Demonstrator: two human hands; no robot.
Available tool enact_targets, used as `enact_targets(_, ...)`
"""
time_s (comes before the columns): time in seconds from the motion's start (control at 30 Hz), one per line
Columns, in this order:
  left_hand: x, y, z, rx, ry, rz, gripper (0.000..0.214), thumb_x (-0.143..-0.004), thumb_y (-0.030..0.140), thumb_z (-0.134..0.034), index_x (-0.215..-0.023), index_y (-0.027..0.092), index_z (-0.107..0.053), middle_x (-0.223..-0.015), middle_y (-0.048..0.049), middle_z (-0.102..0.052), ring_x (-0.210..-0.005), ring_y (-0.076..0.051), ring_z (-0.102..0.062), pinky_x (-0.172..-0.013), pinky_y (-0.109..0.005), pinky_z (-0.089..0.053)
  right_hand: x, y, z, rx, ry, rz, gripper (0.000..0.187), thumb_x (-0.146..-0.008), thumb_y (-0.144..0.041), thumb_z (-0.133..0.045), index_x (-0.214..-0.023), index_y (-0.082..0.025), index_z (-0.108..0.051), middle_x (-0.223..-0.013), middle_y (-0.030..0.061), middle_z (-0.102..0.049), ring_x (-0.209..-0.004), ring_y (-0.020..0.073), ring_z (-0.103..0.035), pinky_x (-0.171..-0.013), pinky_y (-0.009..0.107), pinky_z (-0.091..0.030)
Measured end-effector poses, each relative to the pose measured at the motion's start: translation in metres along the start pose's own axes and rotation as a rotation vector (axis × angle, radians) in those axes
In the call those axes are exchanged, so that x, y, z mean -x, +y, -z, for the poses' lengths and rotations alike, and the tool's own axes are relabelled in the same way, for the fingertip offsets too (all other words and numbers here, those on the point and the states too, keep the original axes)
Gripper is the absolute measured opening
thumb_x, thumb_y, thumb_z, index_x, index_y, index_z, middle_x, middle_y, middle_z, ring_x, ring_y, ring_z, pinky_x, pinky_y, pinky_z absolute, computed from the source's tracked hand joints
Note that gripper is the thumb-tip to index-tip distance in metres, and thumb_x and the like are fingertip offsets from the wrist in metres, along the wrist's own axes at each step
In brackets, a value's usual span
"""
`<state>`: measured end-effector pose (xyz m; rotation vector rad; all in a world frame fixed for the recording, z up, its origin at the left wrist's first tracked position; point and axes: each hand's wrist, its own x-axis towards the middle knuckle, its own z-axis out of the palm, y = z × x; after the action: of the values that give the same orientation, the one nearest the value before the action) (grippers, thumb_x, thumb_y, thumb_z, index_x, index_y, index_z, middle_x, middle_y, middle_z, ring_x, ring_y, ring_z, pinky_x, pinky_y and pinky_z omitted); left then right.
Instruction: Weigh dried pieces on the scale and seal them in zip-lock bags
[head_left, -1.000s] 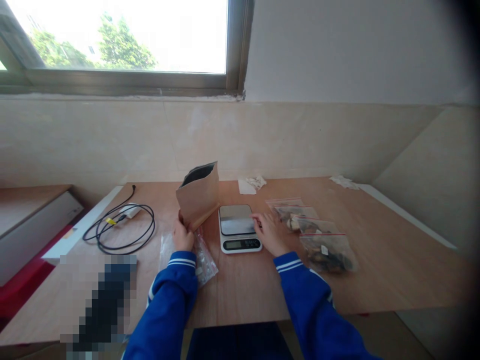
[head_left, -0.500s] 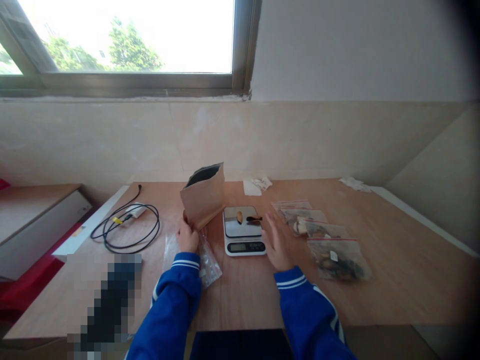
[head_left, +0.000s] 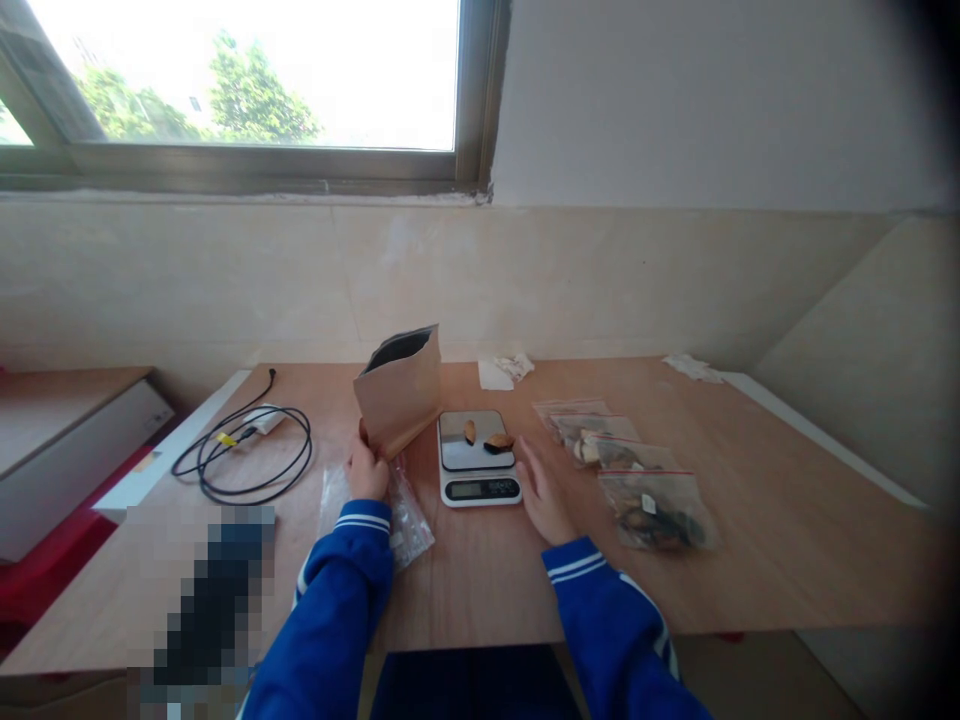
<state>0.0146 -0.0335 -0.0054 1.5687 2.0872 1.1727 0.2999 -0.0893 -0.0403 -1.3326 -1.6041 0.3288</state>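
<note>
My left hand (head_left: 366,472) grips the bottom of an open brown paper pouch (head_left: 397,390), which stands tilted on the wooden table (head_left: 787,520). Just right of the pouch sits a small digital kitchen scale (head_left: 478,458) with two small brown pieces (head_left: 484,436) on its shiny plate. My right hand (head_left: 546,492) rests flat and open on the table beside the scale's right edge, holding nothing. Under my left wrist lies a clear plastic bag (head_left: 409,515).
Several clear zip bags with dried pieces (head_left: 649,495) lie right of my right hand. A coiled black cable with a white adapter (head_left: 244,450) lies at the left. Crumpled white paper (head_left: 506,370) sits by the wall. A blurred-out patch (head_left: 202,600) covers the near left.
My right hand was over the scale's plate, left two brown pieces there, then drew back to the table beside the scale. The left hand stayed on the pouch.
</note>
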Motion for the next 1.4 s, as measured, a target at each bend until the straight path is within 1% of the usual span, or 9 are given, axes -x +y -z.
enact_targets(0.13, 0.0, 0.002, 0.0, -0.015, 0.004, -0.023, 0.069, -0.076, 0.012, -0.047, -0.142, 0.015, -0.027, -0.137, -0.0143, -0.049, -0.128, -0.027, -0.045, -0.106, -0.045, -0.032, -0.004, -0.001, -0.007, 0.047, -0.063, 0.044, 0.048, -0.097, -0.037, -0.033, -0.142, -0.02, -0.037, -0.144, 0.0107, -0.044, -0.137, 0.0248, -0.033, -0.11, 0.052, -0.032)
enact_targets(0.27, 0.001, 0.005, 0.0, -0.048, -0.007, 0.007, 0.065, -0.076, 0.011, -0.047, -0.139, 0.014, -0.031, -0.134, -0.0155, -0.052, -0.126, -0.028, -0.047, -0.105, -0.045, -0.033, 0.002, -0.015, 0.001, 0.116, 0.001, 0.098, 0.051, -0.096, -0.033, -0.034, -0.146, -0.023, -0.027, -0.148, 0.0089, -0.036, -0.141, 0.026, -0.023, -0.11, 0.055, -0.03)
enact_targets(0.47, 0.0, 0.004, 0.002, 0.028, 0.001, 0.024, 0.048, -0.074, 0.011, -0.048, -0.122, 0.017, -0.046, -0.113, -0.0114, -0.065, -0.112, -0.029, -0.058, -0.1, -0.045, -0.038, -0.006, -0.097, 0.019, 0.046, 0.047, 0.235, 0.05, -0.096, -0.026, -0.034, -0.146, -0.027, -0.026, -0.15, 0.0053, -0.032, -0.141, 0.0249, -0.023, -0.111, 0.053, -0.03)
enact_targets(0.67, -0.002, -0.007, -0.001, 0.137, 0.026, -0.058, 0.037, -0.068, 0.009, -0.049, -0.102, 0.021, -0.053, -0.095, -0.0029, -0.067, -0.095, -0.021, -0.063, -0.087, -0.034, -0.047, -0.012, -0.156, -0.001, 0.042, -0.146, 0.35, 0.056, -0.096, -0.026, -0.034, -0.149, -0.029, -0.015, -0.155, 0.0009, -0.02, -0.144, 0.0251, -0.013, -0.114, 0.053, -0.026)
enact_targets(0.9, -0.003, -0.013, -0.004, 0.273, 0.054, -0.135, 0.029, -0.068, 0.015, -0.053, -0.096, 0.021, -0.055, -0.097, -0.0012, -0.067, -0.094, -0.018, -0.063, -0.086, -0.03, -0.048, -0.002, -0.16, -0.017, 0.07, -0.028, 0.332, 0.056, -0.094, -0.023, -0.037, -0.147, -0.027, -0.018, -0.149, 0.005, -0.029, -0.141, 0.0266, -0.019, -0.112, 0.055, -0.027)
enact_targets(1.03, -0.002, -0.01, -0.004, 0.367, 0.066, -0.145, 0.027, -0.067, 0.018, -0.057, -0.094, 0.02, -0.054, -0.104, -0.004, -0.066, -0.101, -0.02, -0.062, -0.09, -0.032, -0.046, -0.008, -0.166, -0.005, 0.099, -0.029, 0.349, 0.039, -0.093, -0.019, -0.036, -0.13, -0.021, -0.046, -0.129, 0.0091, -0.052, -0.129, 0.0257, -0.04, -0.109, 0.051, -0.031)
enact_targets(1.1, -0.002, -0.009, -0.005, 0.442, 0.062, -0.158, 0.025, -0.068, 0.022, -0.06, -0.092, 0.019, -0.054, -0.107, -0.0062, -0.066, -0.103, -0.022, -0.061, -0.092, -0.034, -0.045, -0.011, -0.167, 0.003, 0.107, -0.091, 0.304, 0.029, -0.093, -0.016, -0.034, -0.106, -0.02, -0.06, -0.101, 0.0078, -0.063, -0.105, 0.023, -0.055, -0.099, 0.045, -0.041)
enact_targets(1.2, -0.003, -0.009, -0.008, 0.522, 0.077, -0.139, 0.025, -0.068, 0.028, -0.063, -0.091, 0.02, -0.054, -0.108, -0.0088, -0.066, -0.106, -0.024, -0.06, -0.095, -0.039, -0.043, -0.011, -0.164, 0.011, 0.196, -0.26, 0.216, 0.027, -0.091, -0.015, -0.036, -0.084, -0.019, -0.062, -0.081, 0.0063, -0.064, -0.081, 0.0207, -0.059, -0.079, 0.035, -0.048)
enact_targets(1.4, -0.005, -0.009, -0.008, 0.565, 0.101, -0.135, 0.025, -0.067, 0.022, -0.063, -0.091, 0.021, -0.056, -0.107, -0.0075, -0.067, -0.112, -0.026, -0.057, -0.101, -0.042, -0.039, -0.019, -0.137, -0.014, 0.141, -0.474, 0.164, 0.036, -0.079, -0.008, -0.047, -0.11, -0.016, -0.065, -0.111, 0.0109, -0.067, -0.105, 0.0242, -0.059, -0.093, 0.033, -0.044)
